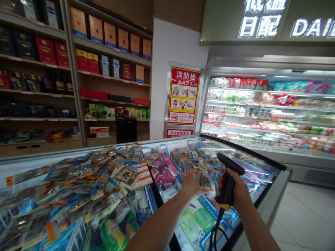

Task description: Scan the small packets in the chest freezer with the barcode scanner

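My right hand (238, 188) grips a black and yellow barcode scanner (227, 184) by its handle, above the glass top of a chest freezer (264, 164). A black cord (217, 226) hangs from the scanner's base. My left hand (193, 183) reaches forward with spread fingers, over or touching several small clear packets (187, 155) with orange and blue ends. Whether its fingertips press on a packet, I cannot tell. To the left, a large loose pile of similar packets (83, 170) covers the freezer. One packet with a pale label (126, 175) lies near an orange-striped card (143, 176).
Under the glass are a pink bag (164, 169), green packs (195, 218) and blue baskets (206, 240). A black divider bar (155, 191) crosses the freezer. Shelves of boxes (112, 52) stand behind at left, a lit refrigerated display (261, 115) at right. Tiled floor (300, 212) shows lower right.
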`<state>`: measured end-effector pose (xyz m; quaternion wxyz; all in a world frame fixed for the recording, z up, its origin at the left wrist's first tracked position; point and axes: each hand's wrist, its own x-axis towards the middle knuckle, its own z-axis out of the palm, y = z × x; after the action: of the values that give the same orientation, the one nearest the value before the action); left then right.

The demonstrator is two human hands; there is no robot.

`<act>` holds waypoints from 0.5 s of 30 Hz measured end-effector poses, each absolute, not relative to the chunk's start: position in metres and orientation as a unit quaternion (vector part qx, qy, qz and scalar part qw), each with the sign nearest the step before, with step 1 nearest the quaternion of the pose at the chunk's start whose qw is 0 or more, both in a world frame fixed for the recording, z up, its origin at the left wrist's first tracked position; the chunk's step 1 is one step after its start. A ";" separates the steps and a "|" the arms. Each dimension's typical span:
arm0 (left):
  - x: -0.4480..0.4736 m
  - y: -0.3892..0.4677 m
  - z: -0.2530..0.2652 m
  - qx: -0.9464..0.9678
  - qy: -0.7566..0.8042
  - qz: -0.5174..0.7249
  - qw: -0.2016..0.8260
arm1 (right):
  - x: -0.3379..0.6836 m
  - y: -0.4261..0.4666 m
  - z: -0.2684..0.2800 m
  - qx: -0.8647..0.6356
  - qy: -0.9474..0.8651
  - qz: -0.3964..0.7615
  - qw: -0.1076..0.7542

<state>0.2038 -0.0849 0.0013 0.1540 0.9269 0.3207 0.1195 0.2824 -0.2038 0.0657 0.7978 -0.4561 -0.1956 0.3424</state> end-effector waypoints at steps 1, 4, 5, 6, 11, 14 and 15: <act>0.209 -0.085 0.002 0.925 0.323 0.119 0.157 | 0.282 -0.203 0.066 -0.459 -0.199 0.342 0.796; 0.208 -0.075 0.009 0.925 0.312 0.134 0.170 | 0.277 -0.195 0.065 -0.468 -0.213 0.344 0.786; 0.201 -0.066 0.012 0.922 0.316 0.157 0.160 | 0.275 -0.191 0.065 -0.469 -0.217 0.346 0.783; 0.191 -0.053 0.016 0.915 0.328 0.187 0.142 | 0.272 -0.188 0.064 -0.468 -0.220 0.350 0.781; 0.118 0.029 0.026 0.827 0.504 0.248 0.022 | 0.254 -0.173 0.057 -0.456 -0.238 0.383 0.767; 0.086 0.057 0.022 0.812 0.544 0.211 0.024 | 0.247 -0.167 0.052 -0.461 -0.260 0.398 0.749; 0.081 0.060 0.020 0.816 0.534 0.215 0.040 | 0.246 -0.166 0.050 -0.462 -0.264 0.402 0.746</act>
<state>0.0813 0.0595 0.0204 0.0404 0.8165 0.5342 0.2154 0.2463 -0.1659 0.0504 0.7457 -0.4616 -0.2636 0.4016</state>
